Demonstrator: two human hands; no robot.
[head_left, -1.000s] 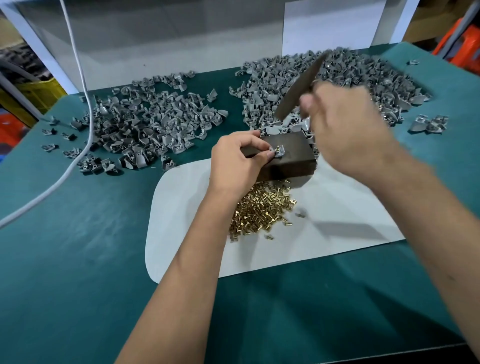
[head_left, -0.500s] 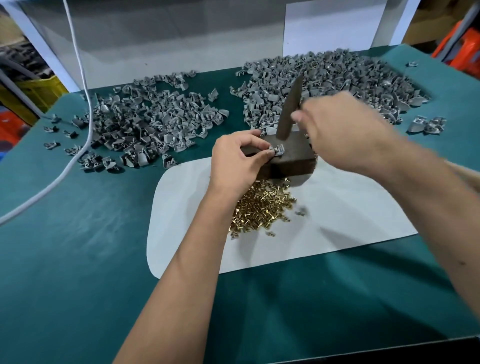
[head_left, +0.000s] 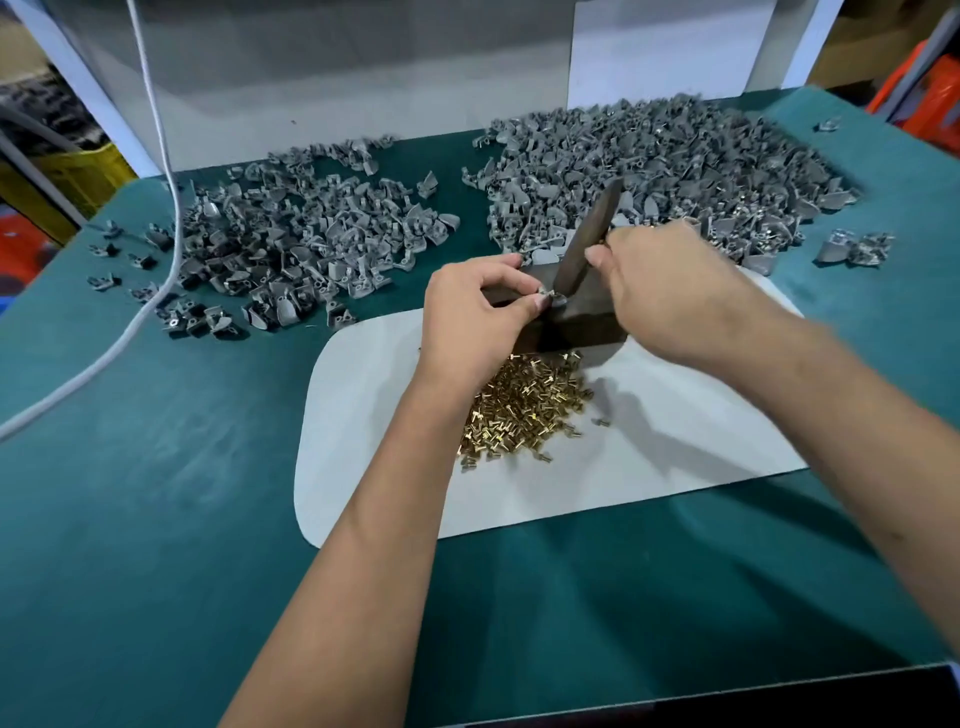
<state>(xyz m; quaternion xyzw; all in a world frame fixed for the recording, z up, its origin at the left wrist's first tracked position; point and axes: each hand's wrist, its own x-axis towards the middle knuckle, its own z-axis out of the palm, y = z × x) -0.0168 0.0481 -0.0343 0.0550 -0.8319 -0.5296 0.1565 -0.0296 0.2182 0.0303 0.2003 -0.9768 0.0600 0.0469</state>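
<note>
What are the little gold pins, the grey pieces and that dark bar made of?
Gold pins: probably brass, bright yellow and shiny. Grey pieces: matte dull grey, cast metal or plastic, hard to tell. Dark bar: dull brown-black, likely steel or iron.

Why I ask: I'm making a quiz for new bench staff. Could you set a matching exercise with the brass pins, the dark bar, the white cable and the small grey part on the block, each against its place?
Things:
1. brass pins
2. dark bar
3. white cable
4. small grey part

Places:
a. trails over the green table at the left
b. heaped on the white mat, nearer the person than the dark block
c. slanted, held by the right hand
d. pinched by the left hand on top of the dark block

Pairs: 1-b, 2-c, 3-a, 4-d.
</note>
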